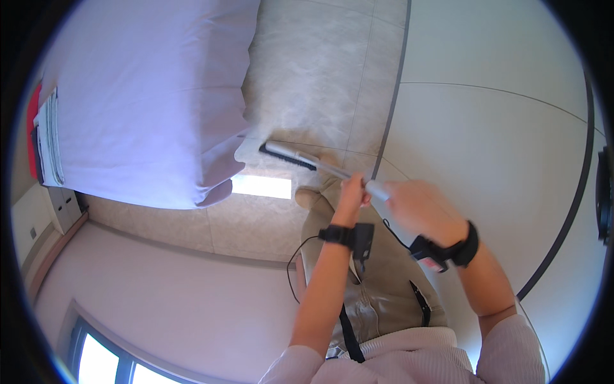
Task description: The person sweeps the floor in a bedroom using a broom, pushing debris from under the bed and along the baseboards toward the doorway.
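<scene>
A broom (288, 153) with a pale head, dark bristles and a grey handle slants across the floor in front of me. Its bristles rest on or just above the tiles, beside the hanging edge of a lavender bed cover (147, 102). My left hand (354, 191) is wrapped round the handle partway down. Higher up, near the handle's end, my right hand (419, 203) grips it too, a little blurred. Each wrist wears a black strap with a small device.
The tiled floor (313, 70) runs between the bed and smooth pale panels (492, 153) on the right. A bright patch of light (262, 186) lies near the bed's corner. Folded cloths (50, 137) stand at the far left, by a white drawer unit (64, 208). A window (99, 358) shows lower left.
</scene>
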Tool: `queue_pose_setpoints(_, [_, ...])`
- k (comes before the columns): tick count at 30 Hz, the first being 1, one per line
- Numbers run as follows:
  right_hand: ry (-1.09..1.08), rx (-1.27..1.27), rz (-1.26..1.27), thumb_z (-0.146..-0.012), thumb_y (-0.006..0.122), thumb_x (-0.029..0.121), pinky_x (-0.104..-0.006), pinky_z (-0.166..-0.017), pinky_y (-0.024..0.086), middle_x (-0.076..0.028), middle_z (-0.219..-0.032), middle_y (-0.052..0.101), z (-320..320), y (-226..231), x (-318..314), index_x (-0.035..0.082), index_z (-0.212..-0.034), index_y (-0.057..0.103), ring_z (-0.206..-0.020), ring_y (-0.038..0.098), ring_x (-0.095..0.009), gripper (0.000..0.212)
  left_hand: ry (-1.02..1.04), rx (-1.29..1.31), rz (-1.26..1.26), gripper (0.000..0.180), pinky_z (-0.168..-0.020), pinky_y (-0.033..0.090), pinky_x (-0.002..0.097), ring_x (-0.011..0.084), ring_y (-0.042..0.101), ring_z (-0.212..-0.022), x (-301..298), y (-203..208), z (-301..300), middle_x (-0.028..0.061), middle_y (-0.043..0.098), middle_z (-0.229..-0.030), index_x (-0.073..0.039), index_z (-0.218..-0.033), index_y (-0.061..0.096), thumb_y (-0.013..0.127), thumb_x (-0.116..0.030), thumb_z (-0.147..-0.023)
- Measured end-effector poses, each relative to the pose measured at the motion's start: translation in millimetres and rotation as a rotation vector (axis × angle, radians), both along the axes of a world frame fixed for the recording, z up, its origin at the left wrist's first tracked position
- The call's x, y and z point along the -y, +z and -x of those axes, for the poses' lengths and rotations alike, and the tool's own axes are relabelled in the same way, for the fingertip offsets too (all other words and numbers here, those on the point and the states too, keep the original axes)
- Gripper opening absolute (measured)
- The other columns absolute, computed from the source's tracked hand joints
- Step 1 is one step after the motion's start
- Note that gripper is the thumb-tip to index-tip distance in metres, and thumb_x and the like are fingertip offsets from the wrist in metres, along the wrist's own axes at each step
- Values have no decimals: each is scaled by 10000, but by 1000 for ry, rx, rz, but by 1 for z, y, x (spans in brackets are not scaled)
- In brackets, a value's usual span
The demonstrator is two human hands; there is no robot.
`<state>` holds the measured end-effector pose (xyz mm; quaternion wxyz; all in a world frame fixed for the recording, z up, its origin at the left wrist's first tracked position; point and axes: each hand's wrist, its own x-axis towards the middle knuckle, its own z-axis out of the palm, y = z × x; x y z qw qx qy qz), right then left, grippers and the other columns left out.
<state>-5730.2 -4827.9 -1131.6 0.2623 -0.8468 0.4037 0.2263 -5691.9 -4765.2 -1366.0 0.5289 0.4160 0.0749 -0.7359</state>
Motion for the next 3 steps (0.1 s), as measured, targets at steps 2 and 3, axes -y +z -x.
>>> queue_pose_setpoints(2, [-64, -124, -190, -826, 497, 143, -430, -556, 440, -177, -683, 593, 9, 13, 37, 61, -956, 593, -587, 574, -336, 182, -116, 53, -1, 357, -360, 397, 285, 165, 444, -372, 32, 11, 6, 81, 450, -507, -29, -716, 472, 473, -370, -821])
queue_pose_setpoints(3, [-314, -244, -368, -857, 513, 216, -420, -711, 464, -152, -838, 655, 18, 10, 47, 99, -1146, 576, -759, 644, -220, 318, -235, 106, -7, 381, -363, 403, 292, 176, 439, -363, 47, 17, 12, 104, 458, -510, 11, -768, 485, 469, -366, -821])
